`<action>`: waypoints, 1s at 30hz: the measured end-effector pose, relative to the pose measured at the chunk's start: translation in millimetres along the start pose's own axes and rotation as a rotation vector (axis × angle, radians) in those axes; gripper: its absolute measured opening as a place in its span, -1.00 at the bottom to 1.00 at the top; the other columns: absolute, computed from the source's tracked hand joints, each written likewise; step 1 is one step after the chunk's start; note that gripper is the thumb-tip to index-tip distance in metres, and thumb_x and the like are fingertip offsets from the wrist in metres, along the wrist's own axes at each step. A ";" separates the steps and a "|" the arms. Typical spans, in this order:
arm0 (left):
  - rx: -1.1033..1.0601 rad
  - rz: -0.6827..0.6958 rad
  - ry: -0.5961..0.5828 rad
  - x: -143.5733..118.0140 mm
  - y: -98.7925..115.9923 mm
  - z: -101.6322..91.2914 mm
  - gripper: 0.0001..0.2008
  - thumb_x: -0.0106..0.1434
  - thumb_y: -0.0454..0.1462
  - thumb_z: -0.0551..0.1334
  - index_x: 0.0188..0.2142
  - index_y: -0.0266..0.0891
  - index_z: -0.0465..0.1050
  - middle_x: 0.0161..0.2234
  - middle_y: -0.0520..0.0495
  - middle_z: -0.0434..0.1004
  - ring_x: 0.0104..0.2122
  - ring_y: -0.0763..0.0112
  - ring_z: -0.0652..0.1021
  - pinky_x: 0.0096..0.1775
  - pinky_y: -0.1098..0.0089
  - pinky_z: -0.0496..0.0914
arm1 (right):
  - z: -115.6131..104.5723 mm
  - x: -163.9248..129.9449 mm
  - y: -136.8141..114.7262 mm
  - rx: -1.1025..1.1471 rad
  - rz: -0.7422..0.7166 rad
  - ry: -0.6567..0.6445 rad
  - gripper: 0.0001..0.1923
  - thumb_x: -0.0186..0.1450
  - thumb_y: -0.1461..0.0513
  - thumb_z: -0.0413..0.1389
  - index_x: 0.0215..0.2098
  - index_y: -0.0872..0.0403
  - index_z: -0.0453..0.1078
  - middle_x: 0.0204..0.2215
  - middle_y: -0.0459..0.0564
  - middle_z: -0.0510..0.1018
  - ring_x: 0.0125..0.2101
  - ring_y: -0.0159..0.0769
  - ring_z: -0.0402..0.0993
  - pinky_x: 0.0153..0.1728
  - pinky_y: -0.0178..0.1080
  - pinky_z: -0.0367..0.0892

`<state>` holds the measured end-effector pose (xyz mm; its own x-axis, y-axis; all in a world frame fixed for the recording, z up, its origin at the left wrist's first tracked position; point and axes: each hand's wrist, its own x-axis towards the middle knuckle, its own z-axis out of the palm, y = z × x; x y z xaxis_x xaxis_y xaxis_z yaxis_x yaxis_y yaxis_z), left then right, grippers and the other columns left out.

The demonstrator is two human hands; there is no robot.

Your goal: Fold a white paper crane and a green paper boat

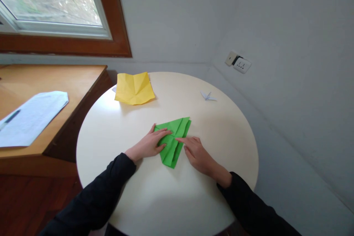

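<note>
A folded sheet of green paper (168,151) lies on the round white table, with creases and layered edges along its right side. My left hand (149,143) rests flat on the paper's left part, fingers spread and open. From the right, my right hand (199,155) reaches in with its index finger stretched onto the paper near the middle. Its other fingers are loosely curled, and nothing shows in its grip. The paper's underside is hidden, as is the part beneath my left fingers.
A creased yellow sheet (135,90) lies at the table's back left, over something pale. At the back right sits a small folded white paper shape (207,96). On the wooden desk (55,73) at left are a white sheet (33,118) and a pen (10,119). Walls stand behind and right.
</note>
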<state>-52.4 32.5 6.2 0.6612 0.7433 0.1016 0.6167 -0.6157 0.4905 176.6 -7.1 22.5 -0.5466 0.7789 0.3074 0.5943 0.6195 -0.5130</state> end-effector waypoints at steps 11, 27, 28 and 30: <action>-0.131 0.075 -0.069 -5.9 21.2 -8.8 -0.52 0.06 -0.41 0.07 0.01 -0.16 0.31 0.04 -0.08 0.45 0.14 0.26 0.34 0.26 -0.03 -0.21 | -14.2 -0.7 29.1 -0.370 0.063 0.104 -0.65 0.17 0.40 0.06 -0.11 0.02 0.45 -0.23 0.10 0.46 -0.18 -0.11 0.34 -0.14 -0.07 0.18; 0.026 0.078 -0.086 -54.7 41.7 -11.6 -0.59 0.23 -0.11 0.12 0.02 -0.25 0.37 0.26 -0.22 0.08 0.26 0.13 0.10 0.25 -0.02 -0.20 | -17.2 -8.1 14.4 -0.411 -0.117 -0.231 -0.75 0.24 0.39 0.01 -0.23 0.06 0.47 -0.27 0.08 0.55 -0.25 -0.20 0.41 -0.18 -0.14 0.14; 0.031 0.072 -0.086 -60.5 42.9 -11.5 -0.53 0.21 -0.06 0.15 0.04 -0.24 0.36 0.26 -0.24 0.07 0.26 0.09 0.10 0.25 -0.03 -0.19 | -17.3 -9.4 11.9 -0.405 -0.110 -0.239 -0.76 0.24 0.39 0.02 -0.24 0.06 0.48 -0.29 0.07 0.55 -0.27 -0.20 0.41 -0.19 -0.15 0.15; 0.043 0.062 -0.069 -71.1 44.1 -10.1 -0.47 0.16 0.00 0.18 0.05 -0.24 0.36 0.25 -0.26 0.10 0.25 0.05 0.13 0.24 -0.04 -0.16 | -17.7 -11.3 7.1 -0.386 -0.095 -0.256 -0.78 0.24 0.38 0.02 -0.27 0.06 0.48 -0.32 0.06 0.55 -0.28 -0.21 0.41 -0.20 -0.15 0.15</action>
<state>-76.5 -44.8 29.4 0.7256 0.6846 0.0699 0.5906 -0.6717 0.4473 197.4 -9.8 29.6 -0.7084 0.6977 0.1067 0.6837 0.7159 -0.1416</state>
